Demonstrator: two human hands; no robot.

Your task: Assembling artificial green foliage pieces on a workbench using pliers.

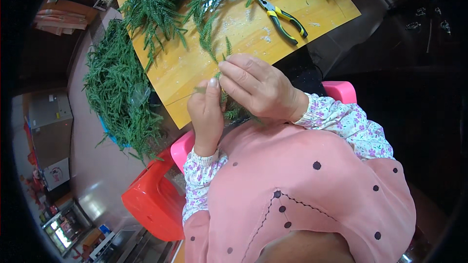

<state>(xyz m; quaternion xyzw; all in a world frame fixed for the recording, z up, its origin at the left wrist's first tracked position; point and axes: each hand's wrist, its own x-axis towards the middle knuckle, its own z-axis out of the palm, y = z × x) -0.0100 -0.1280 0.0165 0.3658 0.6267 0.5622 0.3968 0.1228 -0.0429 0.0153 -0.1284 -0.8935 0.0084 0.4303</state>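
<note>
Both my hands meet over the near edge of a yellow wooden table (178, 75), working on one green artificial pine sprig (208, 39). My left hand (206, 109) pinches its lower part between thumb and fingers. Close against it, my right hand (261, 85) has its fingertips closed on the stem just above. Some of the sprig's needles hang below the hands, and the exact spot where the fingers meet is partly hidden. Pliers (282, 19) with black and yellow handles lie on the table beyond my right hand, their jaws pointing away.
Green pine branches (158, 7) cover the far side of the table. A large heap of similar greenery (117, 83) fills a blue-rimmed container on the floor at left. A red plastic stool (155, 204) stands at lower left. Pink chair arms (340, 91) flank me. Whitish scraps litter the tabletop.
</note>
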